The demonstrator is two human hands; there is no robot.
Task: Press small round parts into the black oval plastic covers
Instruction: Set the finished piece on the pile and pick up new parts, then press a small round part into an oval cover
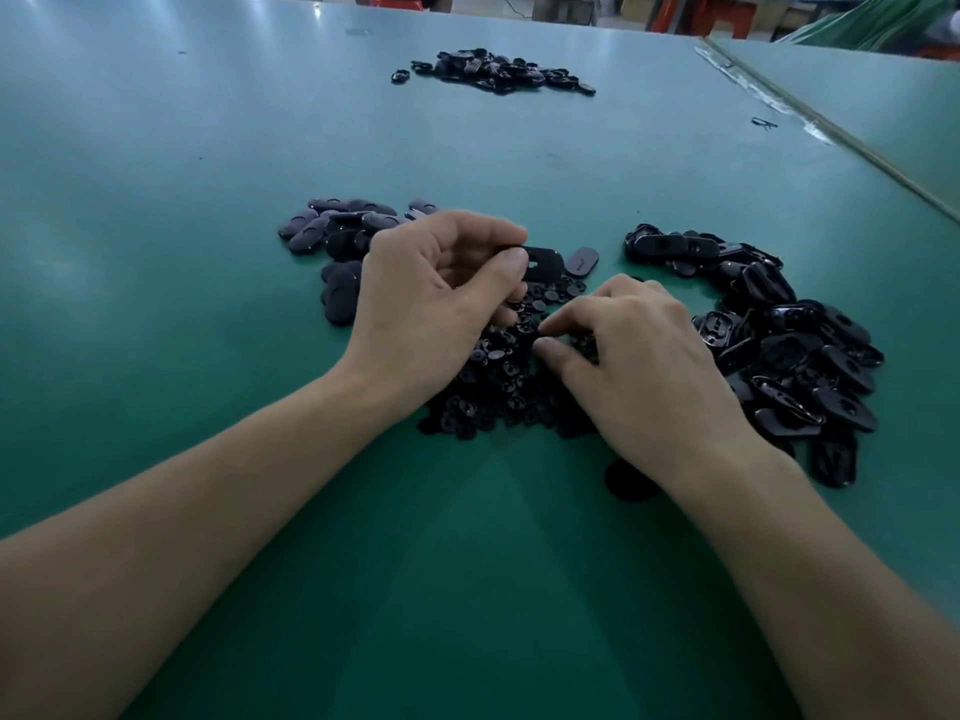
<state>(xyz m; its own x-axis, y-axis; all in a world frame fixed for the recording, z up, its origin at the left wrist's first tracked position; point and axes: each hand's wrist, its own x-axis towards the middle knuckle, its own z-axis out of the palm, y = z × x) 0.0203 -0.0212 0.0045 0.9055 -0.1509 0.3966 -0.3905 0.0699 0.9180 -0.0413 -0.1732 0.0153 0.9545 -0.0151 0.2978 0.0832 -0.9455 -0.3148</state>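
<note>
My left hand (436, 293) pinches a black oval cover (543, 262) between thumb and fingers, holding it just above the table. My right hand (634, 356) rests on a heap of small round parts (498, 387), with thumb and forefinger curled together at a part in the heap; whether a part is pinched is hidden. A pile of oval covers (779, 345) lies to the right of my right hand. Another pile of oval covers (337, 241), lying smooth side up, sits behind my left hand.
A third heap of black parts (493, 70) lies far back on the green table (208, 148). One loose oval cover (582, 262) lies beside the held one. A seam with tape (810, 122) runs along the table's right side.
</note>
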